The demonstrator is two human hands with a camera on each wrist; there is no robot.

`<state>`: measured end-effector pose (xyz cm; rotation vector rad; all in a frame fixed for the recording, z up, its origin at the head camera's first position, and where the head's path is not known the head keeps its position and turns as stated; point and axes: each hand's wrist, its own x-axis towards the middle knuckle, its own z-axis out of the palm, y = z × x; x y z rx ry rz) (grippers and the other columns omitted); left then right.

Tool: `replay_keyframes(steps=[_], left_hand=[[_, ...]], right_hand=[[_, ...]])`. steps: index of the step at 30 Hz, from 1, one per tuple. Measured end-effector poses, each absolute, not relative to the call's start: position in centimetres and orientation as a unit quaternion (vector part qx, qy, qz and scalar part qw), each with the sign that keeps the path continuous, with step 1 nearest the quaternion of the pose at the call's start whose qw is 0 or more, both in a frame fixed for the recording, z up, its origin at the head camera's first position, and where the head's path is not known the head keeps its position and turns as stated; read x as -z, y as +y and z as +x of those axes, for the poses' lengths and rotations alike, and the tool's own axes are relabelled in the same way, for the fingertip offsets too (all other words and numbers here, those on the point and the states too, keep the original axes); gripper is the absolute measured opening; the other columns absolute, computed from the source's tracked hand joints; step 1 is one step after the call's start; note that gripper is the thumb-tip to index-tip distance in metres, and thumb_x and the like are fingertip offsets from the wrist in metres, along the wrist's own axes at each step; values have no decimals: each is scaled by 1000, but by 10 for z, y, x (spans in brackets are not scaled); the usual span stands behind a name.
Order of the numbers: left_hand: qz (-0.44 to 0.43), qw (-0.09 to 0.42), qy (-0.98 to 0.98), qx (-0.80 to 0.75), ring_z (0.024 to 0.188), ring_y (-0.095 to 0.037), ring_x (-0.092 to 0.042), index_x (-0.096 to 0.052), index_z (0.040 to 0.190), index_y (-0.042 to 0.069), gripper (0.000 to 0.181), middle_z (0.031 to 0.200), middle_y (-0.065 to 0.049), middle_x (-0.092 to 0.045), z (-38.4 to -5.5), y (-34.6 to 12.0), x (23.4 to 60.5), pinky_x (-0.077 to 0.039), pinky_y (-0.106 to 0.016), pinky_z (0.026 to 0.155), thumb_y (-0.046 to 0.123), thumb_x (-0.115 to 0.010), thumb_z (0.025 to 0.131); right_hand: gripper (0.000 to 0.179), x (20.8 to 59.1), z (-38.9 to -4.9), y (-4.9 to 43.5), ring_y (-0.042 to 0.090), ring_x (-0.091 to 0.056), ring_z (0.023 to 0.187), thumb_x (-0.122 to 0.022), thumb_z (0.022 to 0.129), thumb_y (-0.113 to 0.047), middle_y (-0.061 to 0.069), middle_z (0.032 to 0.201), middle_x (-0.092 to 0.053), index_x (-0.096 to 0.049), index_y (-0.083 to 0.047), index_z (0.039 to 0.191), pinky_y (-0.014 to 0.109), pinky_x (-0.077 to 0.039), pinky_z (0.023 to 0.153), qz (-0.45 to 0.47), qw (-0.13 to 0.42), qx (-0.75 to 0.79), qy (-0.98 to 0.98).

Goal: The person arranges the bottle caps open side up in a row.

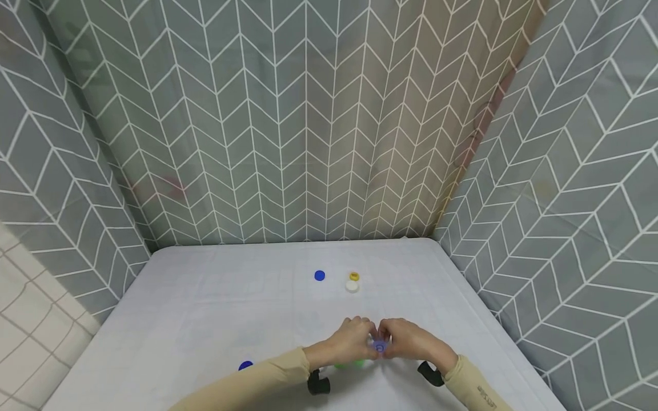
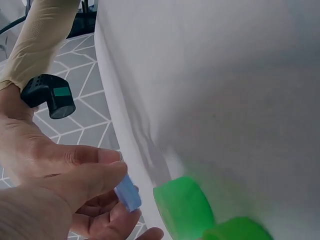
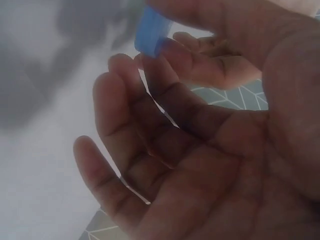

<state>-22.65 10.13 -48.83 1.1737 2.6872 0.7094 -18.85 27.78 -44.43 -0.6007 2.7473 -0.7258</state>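
Observation:
Just above the table, my left hand [image 1: 349, 341] and right hand [image 1: 413, 341] meet at a small translucent blue bottle cap [image 1: 380, 346]. The right thumb and fingers pinch this cap [image 3: 151, 32], seen edge-on in the right wrist view. My left fingertips also close on its other side, partly hidden behind the fingers. In the left wrist view the blue cap [image 2: 129, 194] is tilted between the two hands. Close by on the table are two green caps, one green cap [image 2: 185, 207] beside another green cap [image 2: 237, 230]; in the head view my left hand largely covers them.
Farther back lie a dark blue cap [image 1: 320, 275], a yellow cap [image 1: 354, 276] and a white cap [image 1: 352, 287]. Another dark blue cap [image 1: 245, 365] sits beside the left sleeve, partly covered. A white cloth covers the table [image 1: 205, 308]; patterned curtains [image 1: 288, 125] stand behind and beside it.

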Motion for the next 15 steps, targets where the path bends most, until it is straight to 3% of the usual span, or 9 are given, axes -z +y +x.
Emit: replay_keyframes(steps=[10, 15], left_hand=[[399, 71, 897, -175, 79, -3, -45, -70, 90, 23, 29, 89, 14, -59, -225, 100, 495, -40, -28, 79, 41, -83, 72], [402, 61, 902, -147, 84, -4, -47, -68, 99, 21, 39, 98, 10, -60, -224, 98, 497, -41, -27, 79, 43, -83, 71]], right_hand=[[30, 454, -189, 273, 7, -49, 68, -82, 71, -14, -2, 81, -59, -60, -10, 91, 24, -40, 60, -192, 164, 259, 932], [32, 457, -190, 270, 8, -47, 65, -82, 69, -10, -2, 77, -57, -59, -10, 91, 23, -38, 57, -185, 172, 261, 932]])
